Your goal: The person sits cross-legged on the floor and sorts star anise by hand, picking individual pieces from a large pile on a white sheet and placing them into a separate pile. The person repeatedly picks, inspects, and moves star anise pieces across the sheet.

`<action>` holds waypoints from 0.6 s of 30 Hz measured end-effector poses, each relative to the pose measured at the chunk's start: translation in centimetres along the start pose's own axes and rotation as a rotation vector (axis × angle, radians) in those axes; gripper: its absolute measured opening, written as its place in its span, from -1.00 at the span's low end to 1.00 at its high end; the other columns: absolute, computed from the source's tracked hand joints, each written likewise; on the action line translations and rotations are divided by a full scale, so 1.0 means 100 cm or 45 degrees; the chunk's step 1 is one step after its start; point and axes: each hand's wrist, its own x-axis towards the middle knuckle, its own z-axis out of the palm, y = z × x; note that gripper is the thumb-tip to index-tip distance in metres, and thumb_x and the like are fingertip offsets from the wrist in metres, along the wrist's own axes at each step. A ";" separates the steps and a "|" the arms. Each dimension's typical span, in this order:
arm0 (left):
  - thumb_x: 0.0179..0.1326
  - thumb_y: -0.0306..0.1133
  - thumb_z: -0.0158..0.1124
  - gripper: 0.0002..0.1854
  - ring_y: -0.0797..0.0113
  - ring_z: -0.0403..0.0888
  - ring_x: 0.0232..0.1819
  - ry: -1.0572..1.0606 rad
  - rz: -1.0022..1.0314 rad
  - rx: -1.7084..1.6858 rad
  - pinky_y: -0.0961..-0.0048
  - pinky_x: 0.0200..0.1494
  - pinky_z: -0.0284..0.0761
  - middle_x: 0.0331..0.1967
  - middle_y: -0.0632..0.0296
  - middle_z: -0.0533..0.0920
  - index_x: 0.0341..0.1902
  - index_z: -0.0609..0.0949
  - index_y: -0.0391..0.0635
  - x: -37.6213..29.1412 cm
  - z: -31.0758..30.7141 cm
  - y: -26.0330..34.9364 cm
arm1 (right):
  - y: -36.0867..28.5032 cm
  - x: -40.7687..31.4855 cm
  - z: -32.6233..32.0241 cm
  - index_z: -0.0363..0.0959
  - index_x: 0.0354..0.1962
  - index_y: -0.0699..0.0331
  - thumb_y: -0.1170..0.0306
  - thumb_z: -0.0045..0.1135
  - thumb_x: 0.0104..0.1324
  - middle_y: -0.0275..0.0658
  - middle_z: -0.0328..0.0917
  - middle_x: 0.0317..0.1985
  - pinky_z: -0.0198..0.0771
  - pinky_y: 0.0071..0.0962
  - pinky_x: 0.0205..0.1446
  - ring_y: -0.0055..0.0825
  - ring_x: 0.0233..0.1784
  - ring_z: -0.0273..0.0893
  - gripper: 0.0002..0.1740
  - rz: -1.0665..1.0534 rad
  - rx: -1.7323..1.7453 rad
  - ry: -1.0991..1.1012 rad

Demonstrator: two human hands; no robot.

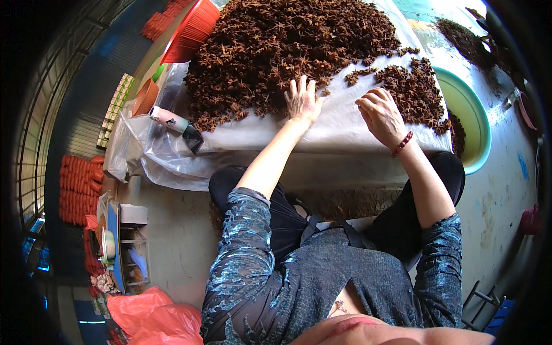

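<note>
A large heap of brown star anise (pixel 297 47) covers much of a table spread with whitish plastic sheeting (pixel 258 137). My left hand (pixel 303 102) lies at the heap's near edge, fingers apart, palm down on the sheet and the nearest pods. To the right, my right hand (pixel 383 113) is held over bare sheeting with its fingers curled together. Whether anything is pinched in it is hidden. Beside that hand lies a smaller pile of star anise (pixel 412 92) at the table's right edge. A few loose pods lie between the two piles.
A pink-and-black bottle (pixel 170 120) lies at the table's left corner, near an orange bowl (pixel 145 97) and a red basket (pixel 192 32). A turquoise-rimmed tub (pixel 481 129) holding dark pieces stands right of the table. Red plastic bags (pixel 155 317) sit at lower left.
</note>
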 end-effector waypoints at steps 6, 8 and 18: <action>0.05 -0.37 0.23 -0.66 0.14 0.40 0.11 0.087 0.377 -0.164 0.30 0.06 0.43 0.13 0.06 0.44 -0.04 0.56 -0.08 -0.017 -0.016 0.021 | 0.005 -0.001 -0.004 0.51 -0.36 0.29 0.47 0.04 0.17 -0.23 0.51 -0.36 0.27 -0.34 0.08 -0.32 -0.13 0.42 -0.89 0.013 -0.013 -0.063; 0.07 -0.42 0.18 -0.72 0.18 0.44 0.06 -0.114 0.144 -0.173 0.32 -0.03 0.49 0.05 0.08 0.50 -0.09 0.58 -0.07 0.008 -0.035 0.017 | 0.007 -0.001 -0.003 0.52 -0.35 0.30 0.47 0.04 0.17 -0.22 0.52 -0.35 0.27 -0.34 0.07 -0.31 -0.13 0.43 -0.88 0.021 -0.015 -0.082; 0.11 -0.44 0.10 -0.90 0.21 0.43 -0.08 0.434 0.441 0.647 0.26 -0.10 0.39 -0.24 0.23 0.49 -0.32 0.58 -0.02 0.140 -0.052 -0.090 | 0.010 -0.003 0.009 0.50 -0.38 0.31 0.51 -0.01 0.15 -0.19 0.50 -0.34 0.26 -0.31 0.06 -0.29 -0.10 0.40 -0.88 0.049 0.052 -0.154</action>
